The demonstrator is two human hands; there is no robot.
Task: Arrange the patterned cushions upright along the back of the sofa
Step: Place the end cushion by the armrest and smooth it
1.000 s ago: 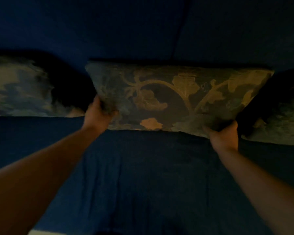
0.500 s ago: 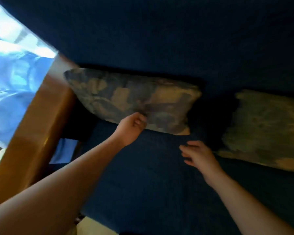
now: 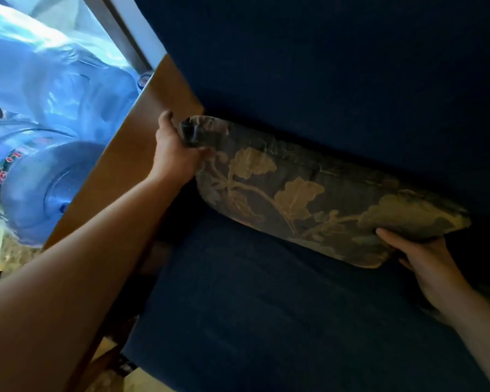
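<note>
Cushion [image 3: 317, 193] with a leafy gold pattern on grey-blue cloth leans against the dark blue backrest [image 3: 337, 66] of the sofa, its long lower edge on the seat [image 3: 266, 306] at the far left end, just beside the wooden armrest [image 3: 119, 165]. The left hand [image 3: 173, 157] is closed on the cushion's far left corner, with the cloth bunched between thumb and fingers. The right hand [image 3: 425, 264] cups the near right corner from below, fingers curled loosely under the edge and the thumb lying along the cushion's front face. Both forearms are bare. Beyond the armrest, to the left, large blue water bottles [image 3: 40, 188] lie on the floor, one bearing a red-lettered label.
</note>
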